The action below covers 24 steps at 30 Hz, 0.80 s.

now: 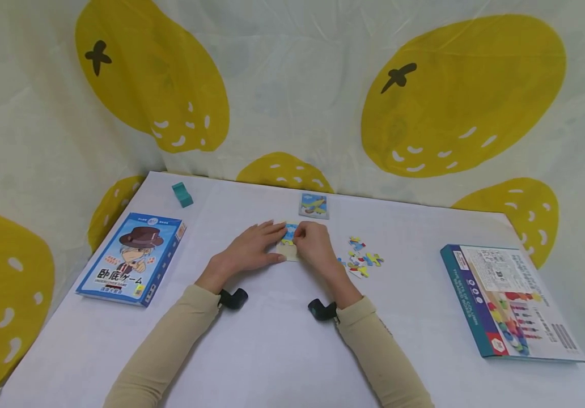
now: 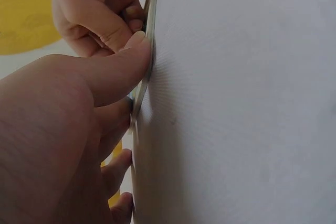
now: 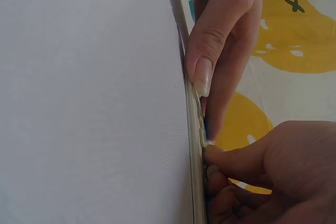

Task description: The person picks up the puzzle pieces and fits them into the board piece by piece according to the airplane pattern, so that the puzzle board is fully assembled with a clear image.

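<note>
A small puzzle board [image 1: 291, 253] lies on the white table, partly filled with blue and yellow pieces. My left hand [image 1: 254, 247] rests along its left side, fingers fairly straight; in the left wrist view the thumb [image 2: 118, 72] presses on the board's edge. Over the right part of the board, my right hand [image 1: 315, 246] has its fingers curled with the tips together, pinching a puzzle piece that they mostly hide. In the right wrist view both hands meet at the thin board [image 3: 195, 156], seen edge-on. Loose puzzle pieces [image 1: 359, 259] lie in a pile right of the right hand.
Beyond the hands lies a small square picture card [image 1: 314, 205] showing a plane. A teal block [image 1: 182, 194] sits at the back left. A blue game box [image 1: 131, 258] is on the left, and a bead box [image 1: 512, 300] on the right. A patterned curtain [image 1: 292, 102] hangs behind.
</note>
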Motion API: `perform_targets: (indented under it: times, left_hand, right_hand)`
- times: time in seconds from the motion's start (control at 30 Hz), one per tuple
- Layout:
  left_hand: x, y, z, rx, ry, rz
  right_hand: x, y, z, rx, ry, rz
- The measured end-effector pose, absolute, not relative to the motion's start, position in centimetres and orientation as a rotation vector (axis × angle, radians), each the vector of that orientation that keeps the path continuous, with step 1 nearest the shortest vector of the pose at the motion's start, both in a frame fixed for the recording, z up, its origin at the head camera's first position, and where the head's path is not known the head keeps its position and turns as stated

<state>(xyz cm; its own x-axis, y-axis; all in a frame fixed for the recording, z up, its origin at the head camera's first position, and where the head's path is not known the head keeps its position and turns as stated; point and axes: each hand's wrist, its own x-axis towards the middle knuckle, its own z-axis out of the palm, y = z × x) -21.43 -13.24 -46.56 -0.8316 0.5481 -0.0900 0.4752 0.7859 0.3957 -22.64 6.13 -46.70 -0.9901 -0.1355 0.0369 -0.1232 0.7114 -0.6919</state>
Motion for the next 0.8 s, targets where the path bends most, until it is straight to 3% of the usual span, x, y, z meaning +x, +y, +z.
perform_targets:
  times: [0.8]
  left_hand:
    - [-20.8, -13.1, -46.6, 0.87, 2.796, 0.439]
  right_hand:
    - [-22.7, 7.3, -47.0, -0.183, 2.938, -1.085]
